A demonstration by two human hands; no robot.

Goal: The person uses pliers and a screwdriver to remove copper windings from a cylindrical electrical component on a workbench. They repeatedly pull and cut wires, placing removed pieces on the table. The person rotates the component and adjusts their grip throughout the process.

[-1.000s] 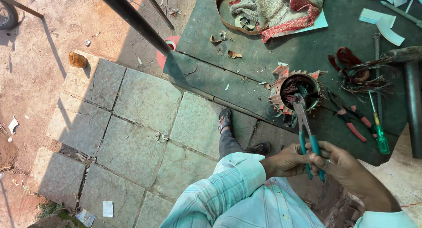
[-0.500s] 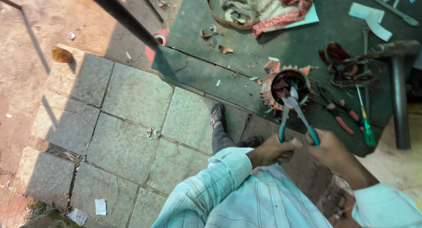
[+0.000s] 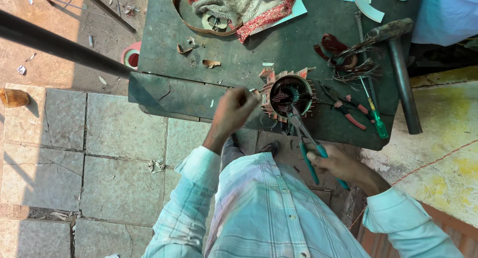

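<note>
Pliers (image 3: 306, 146) with teal handles sit in the right hand (image 3: 338, 163), which is closed around the grips near the person's chest; the metal nose reaches into the open bore of a round motor stator (image 3: 290, 95) standing at the near edge of the dark green surface (image 3: 239, 54). Half a second back both hands were together on the teal handles; now the left hand (image 3: 233, 111) has left them and moved up to the stator's left rim, fingers curled against it, seemingly steadying the housing while the tool works one-handed. Whether the left fingertips pinch a wire or only press on the casing cannot be told. Inside the bore the copper windings show as a dark tangle, and what the nose grips is too small to make out. Just right of the stator lie red-handled pliers (image 3: 351, 111) and a green-handled screwdriver (image 3: 376, 116); a hammer (image 3: 398, 64) lies farther right. Cloth (image 3: 234, 4) at the far edge is cut off by the frame.
</note>
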